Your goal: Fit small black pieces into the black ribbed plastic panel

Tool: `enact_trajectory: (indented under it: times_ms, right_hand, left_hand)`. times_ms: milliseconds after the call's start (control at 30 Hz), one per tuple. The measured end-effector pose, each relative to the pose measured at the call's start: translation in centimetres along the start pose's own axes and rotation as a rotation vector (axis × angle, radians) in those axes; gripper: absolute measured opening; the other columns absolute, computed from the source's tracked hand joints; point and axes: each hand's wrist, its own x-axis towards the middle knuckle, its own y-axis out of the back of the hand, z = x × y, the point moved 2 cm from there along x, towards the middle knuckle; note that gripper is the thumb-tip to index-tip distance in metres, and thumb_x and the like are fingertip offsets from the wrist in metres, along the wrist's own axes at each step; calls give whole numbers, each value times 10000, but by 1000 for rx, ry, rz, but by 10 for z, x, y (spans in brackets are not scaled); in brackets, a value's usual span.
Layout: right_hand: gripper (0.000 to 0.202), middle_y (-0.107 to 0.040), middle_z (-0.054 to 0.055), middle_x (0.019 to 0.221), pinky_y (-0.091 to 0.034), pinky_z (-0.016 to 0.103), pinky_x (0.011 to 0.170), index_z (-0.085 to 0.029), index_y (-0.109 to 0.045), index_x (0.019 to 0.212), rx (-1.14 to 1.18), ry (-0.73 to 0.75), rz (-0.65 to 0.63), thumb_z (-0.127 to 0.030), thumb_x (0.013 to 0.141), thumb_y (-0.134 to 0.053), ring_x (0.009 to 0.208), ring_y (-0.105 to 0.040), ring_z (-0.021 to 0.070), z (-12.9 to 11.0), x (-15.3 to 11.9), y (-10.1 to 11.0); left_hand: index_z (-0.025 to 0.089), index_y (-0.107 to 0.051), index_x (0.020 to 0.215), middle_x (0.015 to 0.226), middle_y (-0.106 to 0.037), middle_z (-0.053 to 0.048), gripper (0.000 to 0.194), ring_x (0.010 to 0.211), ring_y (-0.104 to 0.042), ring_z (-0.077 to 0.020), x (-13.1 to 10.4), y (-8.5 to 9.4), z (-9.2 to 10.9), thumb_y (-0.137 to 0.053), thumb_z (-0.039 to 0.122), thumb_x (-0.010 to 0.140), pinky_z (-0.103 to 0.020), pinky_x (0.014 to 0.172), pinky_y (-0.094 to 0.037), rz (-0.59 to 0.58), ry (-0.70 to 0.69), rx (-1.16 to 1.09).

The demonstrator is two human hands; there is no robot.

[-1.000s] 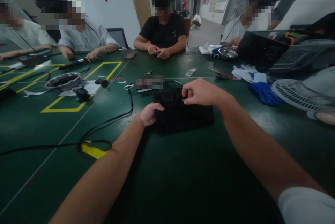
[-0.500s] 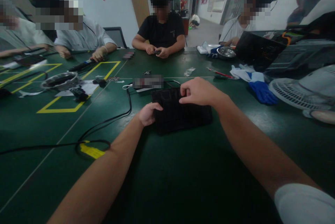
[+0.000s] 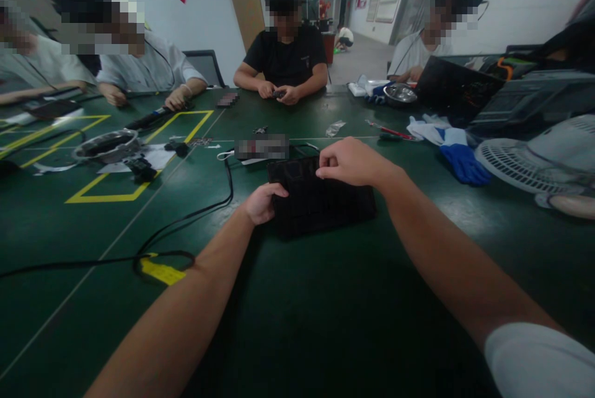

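A black flat rectangular case [image 3: 325, 203] lies in front of me on the green table, its surface too dark to make out in detail. My left hand [image 3: 263, 203] grips its left edge, thumb on top and the other fingers out of sight beneath. Over the case's far right part is my right hand [image 3: 348, 161], fingers curled and thumb pressed to them in a pinch. Whatever is between those fingertips, if anything, is too small to tell. Just beyond the case sits a small box-like thing [image 3: 261, 147], blurred out, with a white loop at its left end.
Black cables [image 3: 186, 206] run across the table on my left, with a yellow tag [image 3: 162, 271]. Farther left is a clear round bowl [image 3: 106, 145]. On the right are blue-and-white gloves [image 3: 460, 159], a fan [image 3: 525, 156] and a metal bowl [image 3: 400, 94]. Several people sit around the table.
My right hand's thumb and fingers have drawn closer together over the case and shifted very slightly left. My left hand keeps its grip on the edge.
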Motion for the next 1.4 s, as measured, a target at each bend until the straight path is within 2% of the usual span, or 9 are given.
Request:
enact_trajectory:
  times_ms: [167, 400, 567, 767, 900, 1067, 1200, 1400]
  right_hand:
    - [124, -749, 21, 739, -421, 300, 719, -189, -817, 918, 69, 12, -43, -278, 932, -731, 706, -667, 160, 3, 1, 2]
    - [85, -752, 6, 716, -460, 272, 717, -170, -798, 919, 175, 18, -65, -220, 914, -730, 669, -690, 142, 8, 1, 0]
    - [57, -751, -3, 708, -465, 265, 702, -175, -783, 912, 184, 15, -66, -195, 890, -734, 665, -697, 143, 9, 1, 1]
    - [65, -749, -13, 708, -470, 256, 694, -176, -764, 920, 200, -3, -83, -139, 875, -736, 670, -704, 140, 7, -1, 3]
    - [73, -771, -2, 757, -470, 262, 708, -180, -769, 928, 191, 15, -80, -155, 861, -756, 707, -708, 146, 9, 0, 2]
    - [108, -779, -5, 787, -475, 261, 717, -187, -771, 928, 175, 23, -92, -144, 829, -769, 730, -711, 148, 9, 0, 2]
    - [108, -775, -12, 783, -469, 264, 710, -192, -758, 910, 146, 14, -95, -152, 814, -786, 720, -702, 146, 4, -1, 3]
    - [126, -766, -3, 780, -451, 282, 685, -194, -753, 902, 88, -10, -71, -235, 810, -828, 722, -695, 158, 1, -1, 0]
  left_hand:
    - [94, -794, 1173, 1006, -858, -130, 577, 959, -820, -337, 1, 2, -2, -663, 151, 614, -466, 907, -657, -31, -12, -10]
    - [94, -810, 1075, 896, -851, -110, 479, 809, -811, -289, 4, 8, -4, -671, 136, 618, -393, 771, -651, -14, -1, -22]
    - [95, -819, 1033, 854, -845, -97, 452, 813, -808, -292, 4, 7, -4, -664, 137, 610, -421, 839, -647, -1, 8, -26]
    - [102, -820, 1021, 961, -857, -118, 453, 892, -813, -315, 2, 4, -2, -670, 148, 597, -447, 872, -650, 23, 13, -4]
    - [95, -813, 962, 970, -857, -134, 404, 897, -816, -318, 2, 5, -2, -679, 148, 584, -426, 841, -659, 16, 9, -7]
    - [96, -812, 986, 938, -856, -123, 423, 921, -819, -327, 4, 6, -3, -678, 143, 587, -425, 849, -658, -30, -14, -26]
    - [96, -815, 1018, 882, -851, -106, 441, 839, -816, -303, 5, 8, -3, -670, 134, 603, -420, 833, -655, -43, -11, -29]
    - [98, -817, 942, 873, -847, -106, 387, 746, -789, -254, 3, 5, -3, -669, 121, 585, -347, 709, -625, 11, 1, -34]
